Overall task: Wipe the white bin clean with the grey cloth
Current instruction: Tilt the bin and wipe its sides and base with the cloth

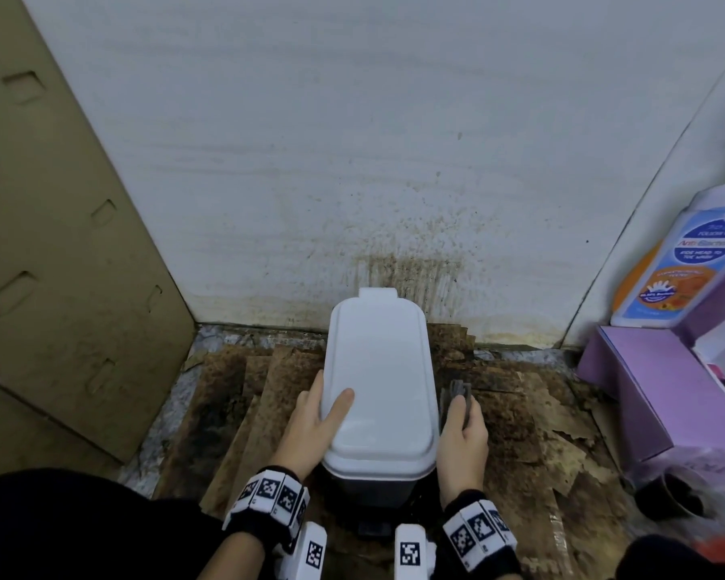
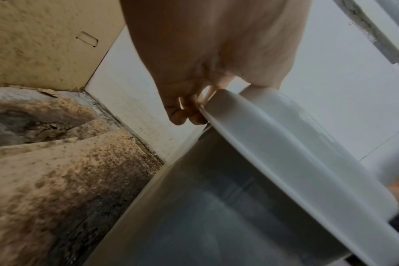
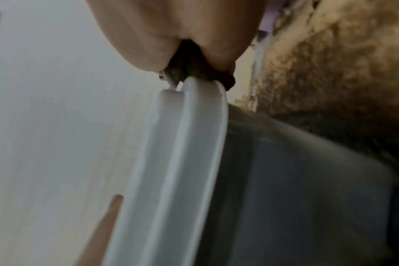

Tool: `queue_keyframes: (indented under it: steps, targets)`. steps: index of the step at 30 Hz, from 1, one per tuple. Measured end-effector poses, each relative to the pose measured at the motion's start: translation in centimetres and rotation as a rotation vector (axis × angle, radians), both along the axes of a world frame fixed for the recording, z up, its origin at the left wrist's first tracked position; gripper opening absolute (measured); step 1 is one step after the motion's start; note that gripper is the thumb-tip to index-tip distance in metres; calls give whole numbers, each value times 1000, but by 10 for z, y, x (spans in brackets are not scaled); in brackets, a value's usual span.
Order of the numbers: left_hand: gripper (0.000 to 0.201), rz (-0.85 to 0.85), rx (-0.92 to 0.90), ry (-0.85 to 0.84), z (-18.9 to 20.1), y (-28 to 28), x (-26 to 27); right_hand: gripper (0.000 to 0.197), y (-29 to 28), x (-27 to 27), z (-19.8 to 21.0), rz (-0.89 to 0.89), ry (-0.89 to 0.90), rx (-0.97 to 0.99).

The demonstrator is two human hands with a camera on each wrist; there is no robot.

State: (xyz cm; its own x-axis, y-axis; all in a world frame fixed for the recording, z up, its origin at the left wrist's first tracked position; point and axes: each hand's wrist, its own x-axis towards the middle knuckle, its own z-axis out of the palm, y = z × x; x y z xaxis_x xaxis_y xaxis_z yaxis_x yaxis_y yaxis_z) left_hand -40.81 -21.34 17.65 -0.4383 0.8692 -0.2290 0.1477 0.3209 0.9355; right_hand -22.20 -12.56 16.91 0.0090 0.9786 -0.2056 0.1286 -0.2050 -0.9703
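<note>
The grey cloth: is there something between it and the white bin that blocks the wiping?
Nothing visible does. The right hand holds the grey cloth directly against the right edge of the white bin lid; the left hand grips the opposite edge.

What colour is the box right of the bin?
Purple (lilac) box, right of the white bin; clearest in the head view.

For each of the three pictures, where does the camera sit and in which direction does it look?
Head: on the head, looking down at the bin by the wall; both hands show, left hand, right hand.
Left wrist: beside the bin's left, looking along the hand gripping the lid.
Right wrist: beside the bin's right, looking along the hand holding the cloth.
All share the lid.
</note>
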Motion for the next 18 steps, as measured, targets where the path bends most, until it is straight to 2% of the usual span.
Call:
queue_keyframes:
  steps: [2,5,6,9,10,12,18]
  targets:
    - [61,14,-65,35,4,-2,4,45,-5,-1,13,14,-41,137]
    - [63,32,-118,60,7,-4,11,45,-17,-11,22,187,-188,442]
    - [62,35,-99,57,4,-4,12,44,-20,-16,20,269,-287,528]
    - [60,51,-67,21,0,-5,12,47,-28,-25,11,515,-803,777]
    - [61,51,-55,12,-2,-5,12,50,-29,-28,11,565,-918,807]
    - [62,45,-40,-3,-4,-6,9,54,-27,-30,14,622,-1016,824]
    - [64,38,-29,-29,-5,-6,5,68,14,-39,31,859,-1097,786]
